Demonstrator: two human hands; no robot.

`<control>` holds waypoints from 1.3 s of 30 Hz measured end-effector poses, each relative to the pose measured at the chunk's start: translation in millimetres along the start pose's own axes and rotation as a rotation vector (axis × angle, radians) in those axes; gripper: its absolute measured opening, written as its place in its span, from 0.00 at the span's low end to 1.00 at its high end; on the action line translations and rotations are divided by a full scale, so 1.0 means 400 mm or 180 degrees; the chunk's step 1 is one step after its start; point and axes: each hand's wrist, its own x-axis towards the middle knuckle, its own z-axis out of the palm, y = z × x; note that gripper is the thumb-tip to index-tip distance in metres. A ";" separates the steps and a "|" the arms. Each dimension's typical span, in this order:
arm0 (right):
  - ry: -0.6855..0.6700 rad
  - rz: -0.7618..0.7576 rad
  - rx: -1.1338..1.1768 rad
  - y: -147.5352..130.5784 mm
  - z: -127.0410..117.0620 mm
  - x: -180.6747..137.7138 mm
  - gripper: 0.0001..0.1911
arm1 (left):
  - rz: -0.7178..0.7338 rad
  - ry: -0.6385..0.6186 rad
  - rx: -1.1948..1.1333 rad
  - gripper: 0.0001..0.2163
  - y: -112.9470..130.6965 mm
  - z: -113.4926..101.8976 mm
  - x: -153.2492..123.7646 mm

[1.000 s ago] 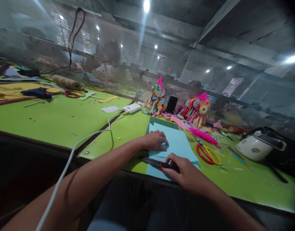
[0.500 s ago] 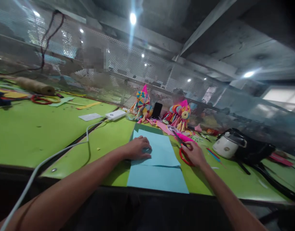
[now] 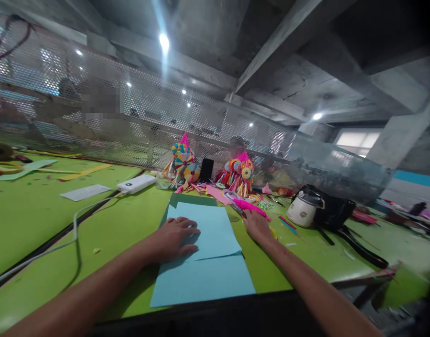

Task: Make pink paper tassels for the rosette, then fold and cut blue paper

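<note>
My left hand (image 3: 174, 236) lies flat, fingers stretched out, on a light blue paper sheet (image 3: 215, 224). That sheet rests on a second blue sheet (image 3: 201, 278) at the table's near edge. A dark green sheet (image 3: 173, 199) shows beneath them at the far side. My right hand (image 3: 257, 227) is just right of the paper, fingers curled down over the handles of the scissors (image 3: 238, 209). The blades stick out beyond the fingers, and a bit of yellow handle shows beside the hand. A pink roll (image 3: 252, 206) lies just past it.
The green table (image 3: 42, 210) carries a white power bank (image 3: 136, 184) with its cable (image 3: 74, 220). There are two colourful paper ornaments (image 3: 182, 164) (image 3: 239, 171), a black phone (image 3: 206, 169), a white cooker (image 3: 302, 210) and a black bag (image 3: 332, 213). A perforated screen (image 3: 130, 126) stands behind.
My right hand left the cutter at the paper's near edge and moved right onto the scissors. My left hand stayed on the blue paper. The view swung right and upward.
</note>
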 end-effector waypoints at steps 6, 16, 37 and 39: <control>0.0013 -0.0277 -0.0102 0.075 -0.009 -0.006 0.19 | -0.0016 0.0003 -0.0014 0.21 -0.022 0.012 0.000; 0.0176 -0.0590 0.0120 0.047 -0.067 -0.055 0.15 | -0.0028 0.0009 0.0001 0.20 -0.019 0.006 0.001; -0.1183 -0.1466 0.1958 -0.140 -0.102 -0.087 0.45 | -0.0380 -0.0339 -0.0192 0.36 -0.007 -0.011 -0.006; -0.1339 -0.1631 0.1986 -0.132 -0.116 -0.090 0.46 | -0.0386 -0.0402 -0.0195 0.36 -0.001 -0.017 -0.007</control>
